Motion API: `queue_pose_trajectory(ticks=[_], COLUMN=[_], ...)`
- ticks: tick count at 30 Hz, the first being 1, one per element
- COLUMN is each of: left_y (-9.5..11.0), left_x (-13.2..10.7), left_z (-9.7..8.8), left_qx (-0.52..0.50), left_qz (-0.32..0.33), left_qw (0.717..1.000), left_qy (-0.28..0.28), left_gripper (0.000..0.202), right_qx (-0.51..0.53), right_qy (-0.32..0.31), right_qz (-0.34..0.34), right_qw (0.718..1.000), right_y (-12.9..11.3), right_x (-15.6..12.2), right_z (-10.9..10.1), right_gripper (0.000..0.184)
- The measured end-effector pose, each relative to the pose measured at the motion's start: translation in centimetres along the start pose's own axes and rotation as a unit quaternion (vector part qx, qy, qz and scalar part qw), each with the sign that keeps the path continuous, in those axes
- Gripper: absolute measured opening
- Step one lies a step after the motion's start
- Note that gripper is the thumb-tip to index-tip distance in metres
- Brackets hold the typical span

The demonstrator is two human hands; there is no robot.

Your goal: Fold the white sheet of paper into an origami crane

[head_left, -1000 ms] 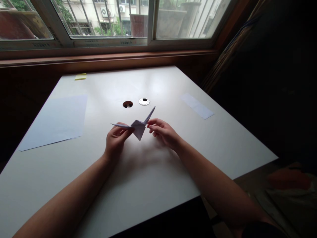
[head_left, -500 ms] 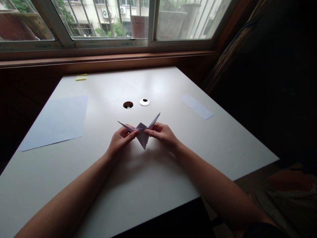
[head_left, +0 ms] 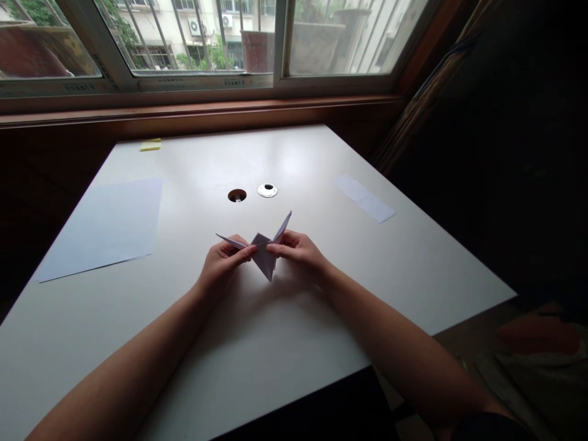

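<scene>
Between my hands is a folded white paper figure [head_left: 264, 258], shaped like an origami crane, with a pointed lower tip and two narrow points spreading up to the left and right. My left hand [head_left: 223, 260] pinches its left side, thumb on the near face. On the opposite side my right hand [head_left: 301, 252] grips it the same way, thumb near the middle. The fingers behind the paper are partly hidden. Both hands are low over the white table [head_left: 294, 331], where their shadow falls.
Large paper sheets [head_left: 103, 223] lie at the left of the table, and a yellow sticky pad [head_left: 150, 145] at the far left corner. A creased paper strip [head_left: 364, 198] lies to the right. Beyond my hands are a round cable hole [head_left: 237, 196] and its cover [head_left: 267, 190]. A window [head_left: 193, 37] stands behind.
The paper figure has tilted slightly, its left point lower and its right point a little to the left. Both hands keep their hold on it.
</scene>
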State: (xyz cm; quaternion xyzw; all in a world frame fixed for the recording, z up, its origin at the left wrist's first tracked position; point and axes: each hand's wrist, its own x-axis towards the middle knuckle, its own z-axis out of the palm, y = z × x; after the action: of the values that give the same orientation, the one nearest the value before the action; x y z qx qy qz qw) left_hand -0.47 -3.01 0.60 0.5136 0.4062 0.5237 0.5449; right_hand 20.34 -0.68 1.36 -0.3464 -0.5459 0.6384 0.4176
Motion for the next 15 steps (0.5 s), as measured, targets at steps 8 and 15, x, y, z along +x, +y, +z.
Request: queue_pose_trajectory(ticks=[8,15], left_y=[0.1,0.0], left_x=[0.0,-0.2], left_z=[0.0,0.1], left_qx=[0.067,0.058], left_qz=[0.004,0.008], left_qw=[0.998,0.998], left_qy=[0.008,0.010], left_gripper=[0.023,0.023], right_qx=[0.001,0.009], right_qy=[0.022,0.041], right_qz=[-0.004,-0.029], right_qw=[1.000,0.999], right_y=[-0.3,-1.1], right_x=[0.0,-0.3], right_z=[0.4,1.1], right_gripper=[0.024,0.024])
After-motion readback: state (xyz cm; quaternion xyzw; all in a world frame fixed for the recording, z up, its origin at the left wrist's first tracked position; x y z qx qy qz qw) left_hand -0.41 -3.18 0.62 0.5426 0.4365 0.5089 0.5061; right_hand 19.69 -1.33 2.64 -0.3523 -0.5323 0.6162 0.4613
